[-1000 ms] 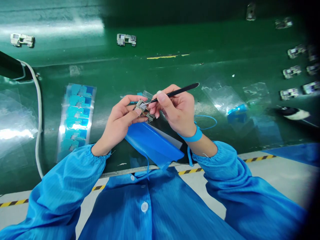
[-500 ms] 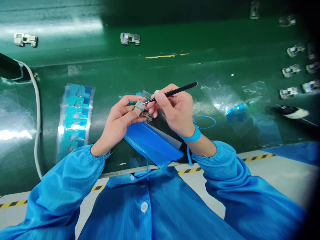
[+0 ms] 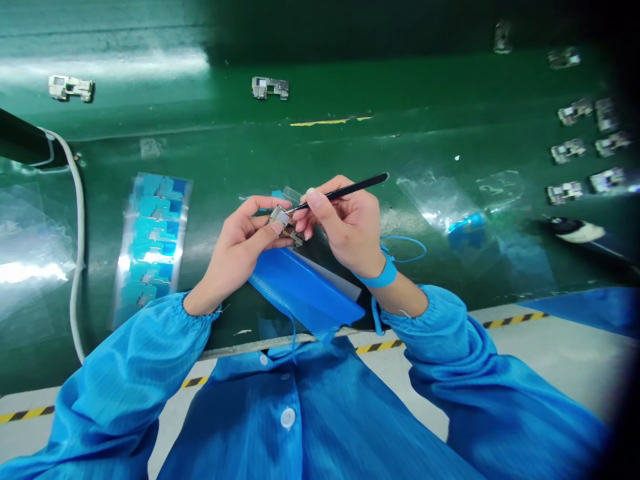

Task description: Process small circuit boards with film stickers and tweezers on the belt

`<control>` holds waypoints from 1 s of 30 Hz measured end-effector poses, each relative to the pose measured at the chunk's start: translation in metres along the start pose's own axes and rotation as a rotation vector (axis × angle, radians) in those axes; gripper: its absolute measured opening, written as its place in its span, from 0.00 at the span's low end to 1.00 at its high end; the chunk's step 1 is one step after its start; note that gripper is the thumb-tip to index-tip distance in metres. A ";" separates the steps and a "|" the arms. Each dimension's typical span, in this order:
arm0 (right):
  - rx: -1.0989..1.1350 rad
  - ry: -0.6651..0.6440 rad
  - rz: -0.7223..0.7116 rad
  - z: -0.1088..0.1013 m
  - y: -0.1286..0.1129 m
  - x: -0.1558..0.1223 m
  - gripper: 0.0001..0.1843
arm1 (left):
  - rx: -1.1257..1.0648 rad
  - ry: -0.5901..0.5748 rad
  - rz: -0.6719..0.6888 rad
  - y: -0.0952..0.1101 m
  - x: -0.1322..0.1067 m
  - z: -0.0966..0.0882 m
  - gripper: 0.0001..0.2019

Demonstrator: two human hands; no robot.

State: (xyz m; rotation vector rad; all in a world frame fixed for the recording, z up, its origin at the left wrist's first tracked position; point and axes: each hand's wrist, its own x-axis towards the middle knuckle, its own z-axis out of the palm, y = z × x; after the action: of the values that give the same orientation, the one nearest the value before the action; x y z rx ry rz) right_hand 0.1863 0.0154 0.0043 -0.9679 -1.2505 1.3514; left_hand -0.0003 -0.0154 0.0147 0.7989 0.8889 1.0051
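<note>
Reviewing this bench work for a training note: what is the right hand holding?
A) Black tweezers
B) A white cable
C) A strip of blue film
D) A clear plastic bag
A: the right hand pinches black tweezers, their tip at the small metal part held in the left hand.

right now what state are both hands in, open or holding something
Left hand: closed, holding a small metal part.
Right hand: closed, holding black tweezers, tip at that part.
</note>
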 end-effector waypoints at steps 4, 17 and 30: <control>0.005 -0.002 -0.035 0.002 -0.001 -0.003 0.24 | 0.056 0.034 0.013 0.000 0.000 0.003 0.16; -0.089 0.276 -0.339 -0.008 0.005 0.002 0.19 | -0.089 0.024 -0.028 0.009 -0.002 0.003 0.15; -0.489 -0.246 0.110 -0.023 0.000 0.038 0.25 | -0.072 0.223 0.120 0.003 0.007 -0.009 0.22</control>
State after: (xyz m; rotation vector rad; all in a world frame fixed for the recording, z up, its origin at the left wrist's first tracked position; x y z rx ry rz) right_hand 0.2023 0.0566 0.0043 -1.2447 -1.7900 1.3019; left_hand -0.0073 -0.0064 0.0121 0.6941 0.9972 1.2426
